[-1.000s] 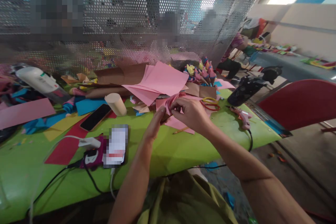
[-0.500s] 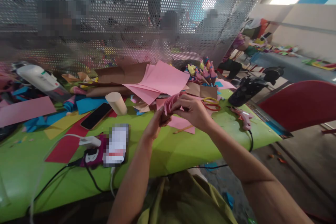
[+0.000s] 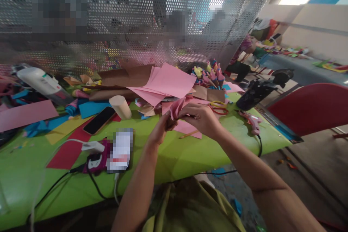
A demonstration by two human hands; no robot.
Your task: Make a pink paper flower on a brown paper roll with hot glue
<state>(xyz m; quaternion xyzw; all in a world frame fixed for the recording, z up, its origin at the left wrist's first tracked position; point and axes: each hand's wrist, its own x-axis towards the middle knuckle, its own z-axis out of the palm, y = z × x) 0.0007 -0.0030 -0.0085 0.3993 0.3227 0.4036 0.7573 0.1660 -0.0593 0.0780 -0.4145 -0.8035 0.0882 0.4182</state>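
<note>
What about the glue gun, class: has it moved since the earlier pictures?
No: the glue gun keeps its place near the right end of the green table.

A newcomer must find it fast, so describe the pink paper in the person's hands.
At the green table, in front of the perforated metal screen, find the fanned stack of pink sheets. Just nearer the camera wearer, the left hand and right hand hold the pink paper. Unlike the flat sheets behind it, it is bent into curved layers.
</note>
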